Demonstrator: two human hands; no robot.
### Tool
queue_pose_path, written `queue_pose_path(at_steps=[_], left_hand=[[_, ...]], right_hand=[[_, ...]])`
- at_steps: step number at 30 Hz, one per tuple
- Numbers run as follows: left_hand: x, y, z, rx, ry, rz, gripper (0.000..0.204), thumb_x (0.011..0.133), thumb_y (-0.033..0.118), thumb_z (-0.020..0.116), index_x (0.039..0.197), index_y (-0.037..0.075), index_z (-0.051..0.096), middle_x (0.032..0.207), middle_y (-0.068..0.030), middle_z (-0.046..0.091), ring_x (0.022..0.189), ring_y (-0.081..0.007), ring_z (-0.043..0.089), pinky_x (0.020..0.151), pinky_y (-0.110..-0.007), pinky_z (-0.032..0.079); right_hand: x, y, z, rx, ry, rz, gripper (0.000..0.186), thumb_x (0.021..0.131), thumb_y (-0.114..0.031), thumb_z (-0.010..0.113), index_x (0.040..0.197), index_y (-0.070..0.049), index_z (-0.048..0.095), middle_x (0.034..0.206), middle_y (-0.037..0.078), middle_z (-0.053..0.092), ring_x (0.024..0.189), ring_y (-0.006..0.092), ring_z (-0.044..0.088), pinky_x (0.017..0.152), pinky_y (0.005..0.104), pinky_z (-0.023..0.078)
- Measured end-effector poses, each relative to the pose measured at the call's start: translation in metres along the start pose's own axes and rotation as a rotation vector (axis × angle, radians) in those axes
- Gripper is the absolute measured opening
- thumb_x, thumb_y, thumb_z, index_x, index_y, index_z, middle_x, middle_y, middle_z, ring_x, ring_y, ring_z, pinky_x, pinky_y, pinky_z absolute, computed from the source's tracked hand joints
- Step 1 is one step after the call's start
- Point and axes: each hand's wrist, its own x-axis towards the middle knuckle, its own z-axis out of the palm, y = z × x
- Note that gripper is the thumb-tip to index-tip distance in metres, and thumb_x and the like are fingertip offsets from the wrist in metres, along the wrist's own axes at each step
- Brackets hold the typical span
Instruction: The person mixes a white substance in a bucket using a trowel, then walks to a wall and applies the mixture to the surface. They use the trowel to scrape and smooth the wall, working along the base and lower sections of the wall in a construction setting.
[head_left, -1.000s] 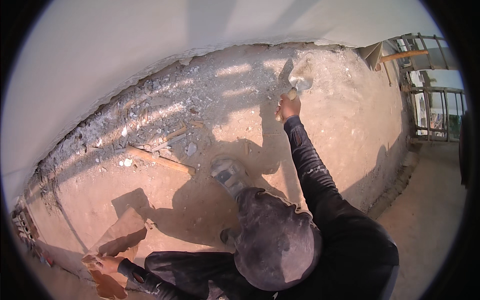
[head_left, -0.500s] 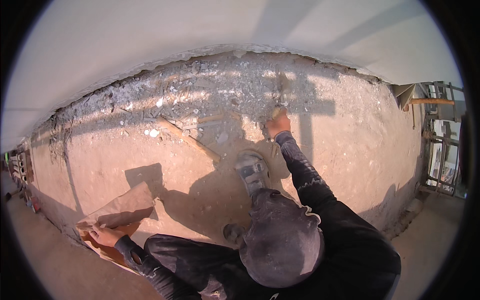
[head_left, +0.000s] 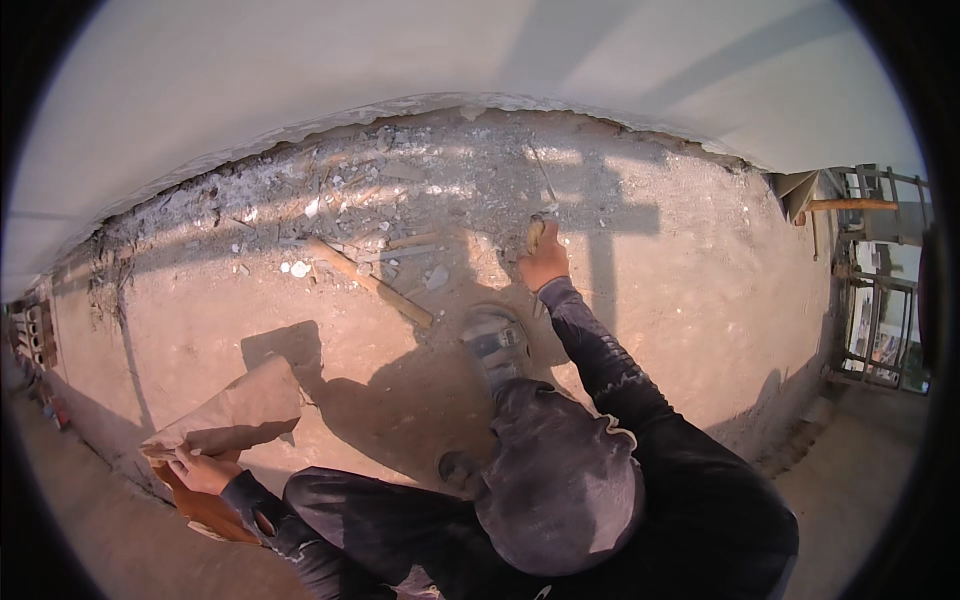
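Note:
At the lower left, my left hand [head_left: 203,470] is closed on the edge of a creased brown paper sack [head_left: 245,400], whose mouth gapes beside my knee. My right arm reaches forward over the dusty floor. In my right hand [head_left: 545,262] is a short tan, wood-coloured piece [head_left: 537,234]; my fingers hide much of it, and its kind is unclear. Just beyond that hand, a thin stick [head_left: 541,170] lies among fine grey rubble [head_left: 480,165]. A longer wooden stick [head_left: 370,284] rests on the floor to the left of my foot.
A pale wall [head_left: 450,50] with a ragged lower edge runs along the far side. White chips [head_left: 298,269] and wood scraps are strewn to the left. My shoe [head_left: 495,340] stands mid-floor. A wooden rail [head_left: 850,204] and frame stand at the right edge.
My right hand has shifted slightly left and nearer, with the tan piece now showing more plainly above the fingers. My left hand still grips the paper sack, which has tilted a little.

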Motion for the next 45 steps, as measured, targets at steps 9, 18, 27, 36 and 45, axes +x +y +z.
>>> queue_pose_path(at_steps=[9,18,27,36,45], left_hand=[[-0.015,0.007,0.000,-0.200,-0.023,-0.064,0.040,0.084,0.014,0.052,0.117,-0.007,0.048,0.110,-0.0165,0.054,0.096,-0.0248,0.054,0.083,-0.032,0.045],[-0.023,0.012,0.012,-0.276,-0.002,-0.080,0.026,0.086,0.012,0.048,0.102,-0.008,0.053,0.098,-0.0133,0.056,0.087,-0.0216,0.052,0.079,-0.033,0.042],[-0.030,-0.008,0.019,-0.288,-0.009,-0.096,0.033,0.089,0.014,0.049,0.113,-0.008,0.051,0.105,-0.0151,0.058,0.091,-0.0216,0.054,0.083,-0.032,0.043],[0.091,0.002,0.075,-0.209,-0.140,0.107,0.046,0.086,0.030,0.051,0.120,0.000,0.043,0.116,-0.0133,0.048,0.108,-0.0237,0.044,0.096,-0.034,0.032],[0.218,0.031,0.054,0.371,-0.281,0.590,0.049,0.089,0.038,0.049,0.118,-0.002,0.046,0.107,-0.0156,0.053,0.092,-0.0273,0.052,0.084,-0.035,0.042]], right_hand=[[0.033,-0.067,0.074,-0.015,-0.142,0.104,0.084,0.070,-0.019,0.064,0.134,0.007,0.016,0.106,0.030,0.056,0.101,0.0397,0.056,0.086,0.0397,0.046],[-0.025,-0.093,0.078,-0.115,-0.290,-0.171,0.064,0.068,-0.022,0.063,0.121,-0.002,0.034,0.094,0.029,0.058,0.091,0.0436,0.057,0.080,0.0455,0.047],[0.008,-0.085,0.097,-0.171,-0.207,0.048,0.083,0.075,-0.025,0.063,0.133,0.009,0.015,0.106,0.032,0.055,0.100,0.0389,0.057,0.085,0.0389,0.048],[-0.059,-0.033,0.055,0.041,-0.002,0.051,0.057,0.073,-0.022,0.064,0.117,-0.001,0.035,0.088,0.028,0.060,0.083,0.0441,0.059,0.076,0.0472,0.046],[-0.052,-0.017,0.097,0.101,0.039,0.428,0.050,0.073,-0.017,0.062,0.108,0.001,0.031,0.085,0.026,0.059,0.082,0.0408,0.060,0.070,0.0447,0.048]])
